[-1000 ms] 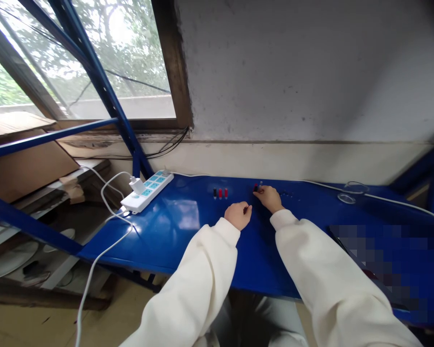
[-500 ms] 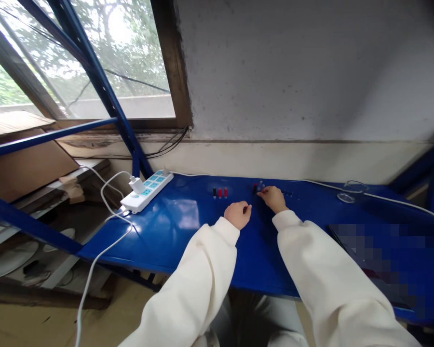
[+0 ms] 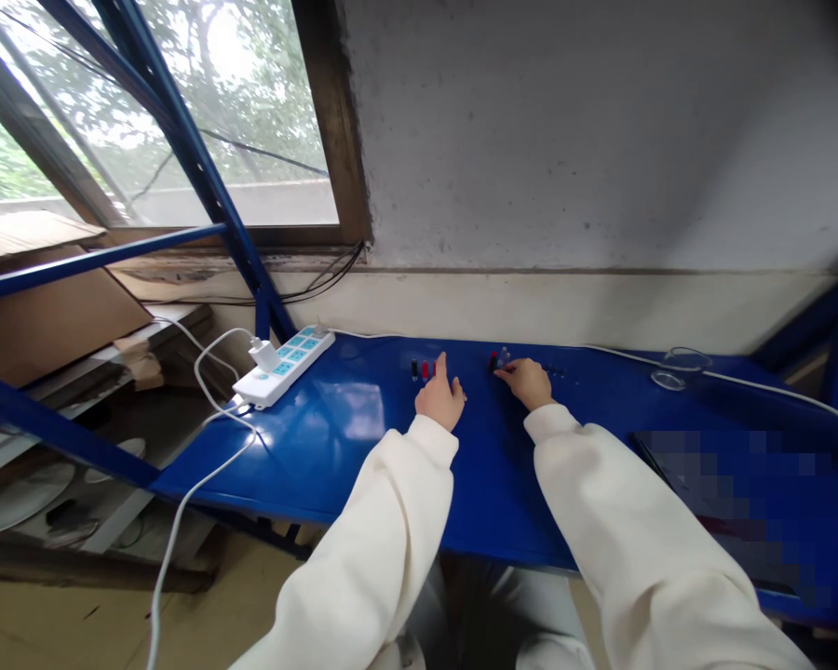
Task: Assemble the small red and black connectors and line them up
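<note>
On the blue table, a small upright black cylinder [image 3: 414, 369] with a pale lower end stands in a row beside a small red cylinder [image 3: 425, 370]. A second red one at the row's right end is mostly covered by my left hand [image 3: 441, 400], whose index finger points forward and whose thumb is apart. My right hand [image 3: 526, 382] has its thumb and fingertips pinched together, low over the table. Close to those fingertips are another small red-and-black cylinder [image 3: 493, 359] and clear little pieces [image 3: 504, 355]. Whatever the pinch holds is too small to make out.
A white power strip [image 3: 286, 367] with a plugged-in adapter lies at the table's left, its cable hanging over the edge. Clear round lids or rings [image 3: 669, 380] and a white cable lie at the right. Blue shelf posts [image 3: 206, 177] rise at the left.
My left hand has moved left and forward to the row of cylinders, and its index finger has stretched out. My right hand has stayed almost in place, still pinched.
</note>
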{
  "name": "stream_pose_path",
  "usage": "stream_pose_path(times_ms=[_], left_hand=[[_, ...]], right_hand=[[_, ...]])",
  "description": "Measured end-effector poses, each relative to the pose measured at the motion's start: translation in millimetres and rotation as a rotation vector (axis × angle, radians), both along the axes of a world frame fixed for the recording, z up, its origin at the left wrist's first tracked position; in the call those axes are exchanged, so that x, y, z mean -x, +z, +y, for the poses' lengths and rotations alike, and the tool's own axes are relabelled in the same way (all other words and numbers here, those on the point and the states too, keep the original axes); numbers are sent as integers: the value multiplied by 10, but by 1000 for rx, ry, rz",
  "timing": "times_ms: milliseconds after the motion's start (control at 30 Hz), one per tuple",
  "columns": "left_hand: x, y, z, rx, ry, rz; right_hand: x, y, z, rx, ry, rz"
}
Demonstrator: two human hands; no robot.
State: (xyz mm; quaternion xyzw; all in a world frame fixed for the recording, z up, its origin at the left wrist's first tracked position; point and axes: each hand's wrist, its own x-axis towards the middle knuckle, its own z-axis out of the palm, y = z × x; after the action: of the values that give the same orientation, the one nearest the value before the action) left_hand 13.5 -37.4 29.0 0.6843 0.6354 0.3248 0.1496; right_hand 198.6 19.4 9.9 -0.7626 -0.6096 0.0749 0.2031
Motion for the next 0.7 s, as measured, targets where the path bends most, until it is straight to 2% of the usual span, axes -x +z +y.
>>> stream_pose_path(times_ms=[133, 267, 400, 567, 700], left_hand=[[46, -7, 53, 37, 61, 38], [65, -6, 83, 35, 73, 25], [75, -31, 114, 25, 68, 31], [96, -104, 173, -34, 67, 40], [100, -137, 232, -53, 46, -158]], right_hand=[[5, 87, -70, 51, 5, -12], [104, 244, -284, 73, 16, -8], [296, 333, -561, -52, 99, 56], [462, 266, -730, -201, 202, 101], [476, 187, -709, -243, 204, 146]])
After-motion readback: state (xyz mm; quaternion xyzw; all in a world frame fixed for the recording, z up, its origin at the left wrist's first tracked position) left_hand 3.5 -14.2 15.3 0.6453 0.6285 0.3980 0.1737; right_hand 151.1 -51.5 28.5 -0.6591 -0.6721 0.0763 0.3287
